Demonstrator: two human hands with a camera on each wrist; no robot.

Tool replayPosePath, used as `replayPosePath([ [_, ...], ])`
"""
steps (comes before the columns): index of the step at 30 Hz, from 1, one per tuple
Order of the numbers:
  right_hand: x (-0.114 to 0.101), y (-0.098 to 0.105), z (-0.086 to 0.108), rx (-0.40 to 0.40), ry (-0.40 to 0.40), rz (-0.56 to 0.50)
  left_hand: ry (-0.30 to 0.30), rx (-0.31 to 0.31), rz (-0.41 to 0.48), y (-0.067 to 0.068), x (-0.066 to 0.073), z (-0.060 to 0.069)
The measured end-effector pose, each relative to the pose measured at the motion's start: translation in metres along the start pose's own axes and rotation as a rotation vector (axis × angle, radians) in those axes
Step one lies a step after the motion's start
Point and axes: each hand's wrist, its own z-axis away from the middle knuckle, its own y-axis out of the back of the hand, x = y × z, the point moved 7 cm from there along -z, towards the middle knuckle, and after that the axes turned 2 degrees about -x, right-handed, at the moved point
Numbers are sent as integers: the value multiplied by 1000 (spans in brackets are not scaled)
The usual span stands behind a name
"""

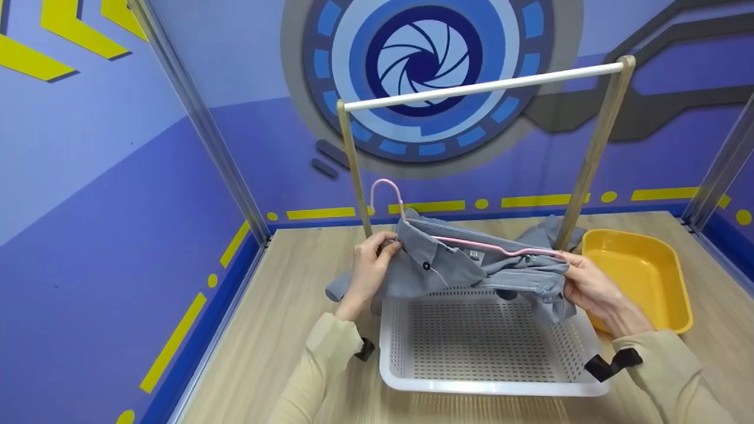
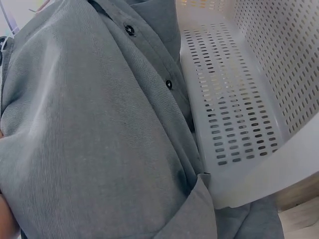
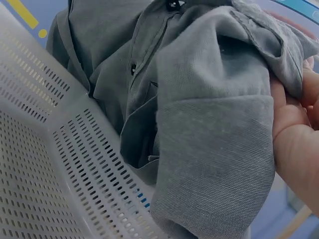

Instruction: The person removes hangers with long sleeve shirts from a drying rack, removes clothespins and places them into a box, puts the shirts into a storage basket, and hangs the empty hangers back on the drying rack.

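A grey buttoned shirt (image 1: 412, 277) is held up over the back of a white basket (image 1: 495, 387). A pink hanger (image 1: 471, 243) lies partly inside it, its hook standing free above the collar on the left. The left hand (image 1: 371, 265) pinches the collar side near the hook. At the other end the right hand (image 1: 595, 288) grips the cloth and the hanger's end. Grey cloth (image 2: 99, 124) fills much of the left wrist view. In the right wrist view the right hand (image 3: 296, 119) holds bunched cloth beside a hanging sleeve (image 3: 214, 159).
Behind the shirt stands a rack with a white rod (image 1: 483, 87) and wooden posts. A yellow tray (image 1: 680, 288) sits on the wooden table (image 1: 259, 330) at the right. Patterned blue walls enclose the back and sides.
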Motion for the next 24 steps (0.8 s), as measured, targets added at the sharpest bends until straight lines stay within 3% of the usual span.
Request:
replayPosePath([
  [7, 8, 5, -3, 96, 12, 6, 18, -6, 34, -5, 4, 0],
  [15, 13, 7, 1, 198, -32, 117, -6, -4, 32, -6, 9, 1],
  [24, 18, 3, 5, 182, -107, 211, -25, -16, 40, -7, 13, 3],
])
